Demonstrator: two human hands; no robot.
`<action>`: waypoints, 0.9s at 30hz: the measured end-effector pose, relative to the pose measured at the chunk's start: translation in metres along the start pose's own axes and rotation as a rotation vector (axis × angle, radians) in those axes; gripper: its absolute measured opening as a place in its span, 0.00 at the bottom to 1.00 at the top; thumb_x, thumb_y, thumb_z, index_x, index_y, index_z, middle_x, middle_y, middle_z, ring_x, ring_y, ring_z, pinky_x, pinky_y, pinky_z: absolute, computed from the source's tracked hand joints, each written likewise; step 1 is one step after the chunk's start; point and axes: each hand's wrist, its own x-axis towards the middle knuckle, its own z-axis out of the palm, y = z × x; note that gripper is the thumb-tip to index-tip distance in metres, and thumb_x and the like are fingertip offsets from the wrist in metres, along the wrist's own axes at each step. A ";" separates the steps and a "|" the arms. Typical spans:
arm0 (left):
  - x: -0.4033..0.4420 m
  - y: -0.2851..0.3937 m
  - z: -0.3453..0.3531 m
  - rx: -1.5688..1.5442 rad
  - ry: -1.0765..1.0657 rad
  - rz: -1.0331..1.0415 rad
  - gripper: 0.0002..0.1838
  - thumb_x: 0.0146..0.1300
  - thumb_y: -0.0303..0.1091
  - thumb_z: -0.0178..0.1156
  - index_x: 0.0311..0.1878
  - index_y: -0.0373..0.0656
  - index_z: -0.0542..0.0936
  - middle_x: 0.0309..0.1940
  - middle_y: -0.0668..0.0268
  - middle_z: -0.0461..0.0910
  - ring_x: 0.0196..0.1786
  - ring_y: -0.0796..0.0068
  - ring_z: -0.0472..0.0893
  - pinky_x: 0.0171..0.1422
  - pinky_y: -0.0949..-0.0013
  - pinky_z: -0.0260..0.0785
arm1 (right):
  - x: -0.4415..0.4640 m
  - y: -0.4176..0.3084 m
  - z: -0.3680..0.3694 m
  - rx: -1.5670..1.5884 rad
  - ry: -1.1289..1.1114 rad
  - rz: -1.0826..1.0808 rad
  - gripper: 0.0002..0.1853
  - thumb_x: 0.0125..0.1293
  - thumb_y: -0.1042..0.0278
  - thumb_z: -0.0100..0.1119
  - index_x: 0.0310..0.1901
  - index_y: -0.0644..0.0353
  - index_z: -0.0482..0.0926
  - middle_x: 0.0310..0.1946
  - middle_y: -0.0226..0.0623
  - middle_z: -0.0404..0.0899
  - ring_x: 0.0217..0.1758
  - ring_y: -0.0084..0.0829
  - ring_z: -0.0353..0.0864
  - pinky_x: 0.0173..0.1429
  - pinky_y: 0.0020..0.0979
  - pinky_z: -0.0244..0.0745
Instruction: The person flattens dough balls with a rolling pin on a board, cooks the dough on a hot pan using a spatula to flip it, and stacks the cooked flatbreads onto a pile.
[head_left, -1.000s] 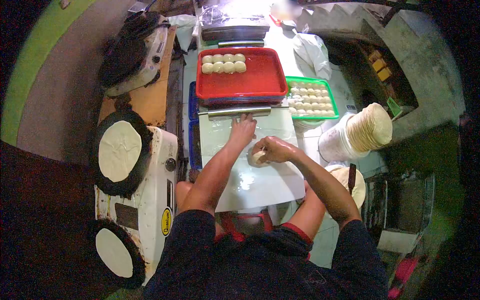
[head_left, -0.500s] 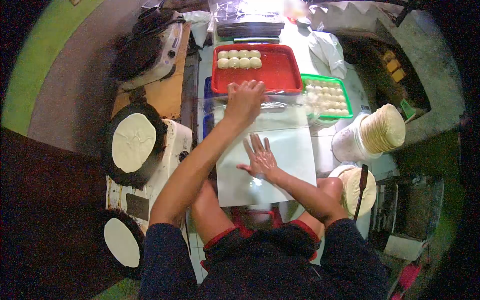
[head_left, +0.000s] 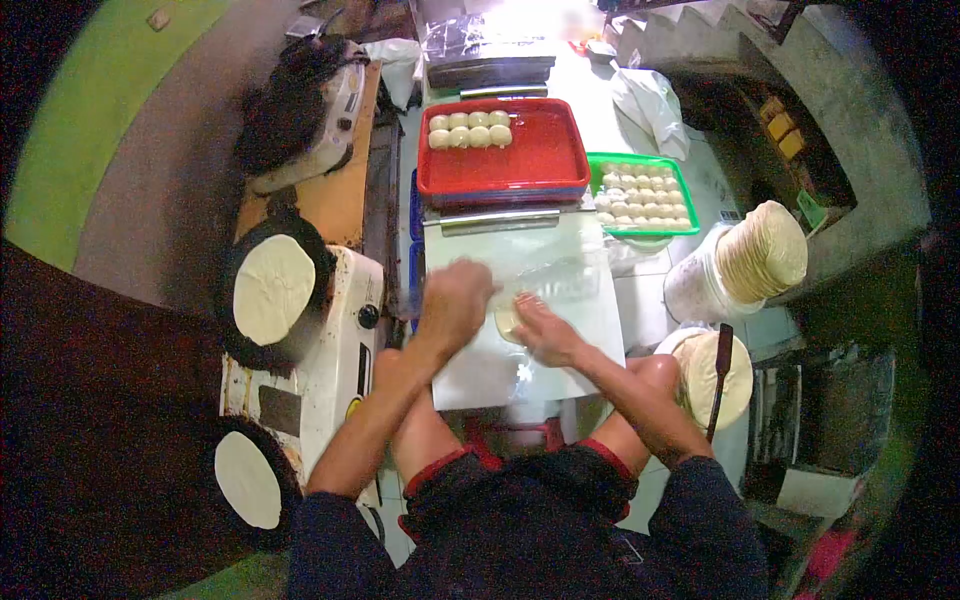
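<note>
Currently, mid white board (head_left: 480,385): dough piece (head_left: 507,320), held by right hand (head_left: 542,329), fingers part-closed. Board's left side: left hand (head_left: 458,299), curled, hold unclear. Apparent step: dough handling; next move calls for steadiness.

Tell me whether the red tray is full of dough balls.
No, the red tray holds eight dough balls, its right side bare.

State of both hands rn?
Left hand: fingers curled but blurred; can't tell if it holds anything.
Right hand: fingers on a pale dough piece; can't tell if gripped.
</note>
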 end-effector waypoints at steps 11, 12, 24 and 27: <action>-0.182 0.020 0.138 0.313 -0.295 -0.054 0.11 0.62 0.29 0.54 0.47 0.48 0.78 0.44 0.64 0.79 0.53 0.65 0.79 0.55 0.53 0.65 | 0.142 0.112 -0.088 -0.317 0.205 -0.259 0.29 0.70 0.58 0.60 0.69 0.59 0.71 0.67 0.52 0.72 0.70 0.49 0.71 0.71 0.43 0.69; -0.188 0.021 0.147 0.301 -0.291 -0.082 0.11 0.62 0.29 0.54 0.47 0.47 0.79 0.44 0.64 0.79 0.52 0.63 0.79 0.55 0.53 0.66 | 0.169 0.094 -0.060 -0.340 0.162 -0.109 0.30 0.71 0.53 0.58 0.71 0.55 0.69 0.69 0.52 0.69 0.72 0.50 0.68 0.74 0.44 0.65; -0.185 0.030 0.150 0.055 -0.467 -0.263 0.12 0.50 0.21 0.59 0.40 0.41 0.80 0.40 0.54 0.79 0.48 0.52 0.79 0.53 0.51 0.73 | 0.000 -0.039 0.026 -0.381 0.302 -0.244 0.36 0.58 0.60 0.72 0.69 0.38 0.70 0.54 0.37 0.74 0.62 0.39 0.71 0.66 0.50 0.59; -0.189 0.027 0.153 -0.002 -0.288 -0.201 0.13 0.48 0.19 0.59 0.39 0.40 0.79 0.40 0.54 0.79 0.48 0.51 0.79 0.53 0.50 0.72 | -0.006 -0.040 0.040 -0.405 0.386 -0.182 0.36 0.58 0.62 0.71 0.69 0.38 0.70 0.56 0.35 0.72 0.64 0.38 0.68 0.69 0.53 0.55</action>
